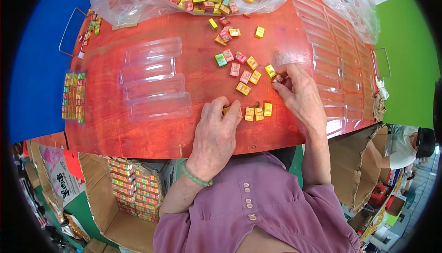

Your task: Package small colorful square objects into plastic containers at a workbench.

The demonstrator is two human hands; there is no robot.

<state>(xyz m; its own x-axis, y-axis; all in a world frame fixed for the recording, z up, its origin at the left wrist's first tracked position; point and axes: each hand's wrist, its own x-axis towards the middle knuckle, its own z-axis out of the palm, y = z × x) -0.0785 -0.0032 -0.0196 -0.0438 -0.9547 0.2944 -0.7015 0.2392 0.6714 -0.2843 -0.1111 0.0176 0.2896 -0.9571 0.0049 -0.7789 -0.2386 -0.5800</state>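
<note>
On the red table [198,64], the left hand [215,131] curls over a partly hidden box [226,110], whether gripping I cannot tell; the right hand [301,94], at its two o'clock, pinches a small box [279,78]. Three yellow boxes [259,114] lie nearer the left, at its fingertips' three o'clock, long axes roughly twelve-to-six.

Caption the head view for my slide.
Left hand and right hand among small colourful boxes on a red table, between clear trays.
</note>
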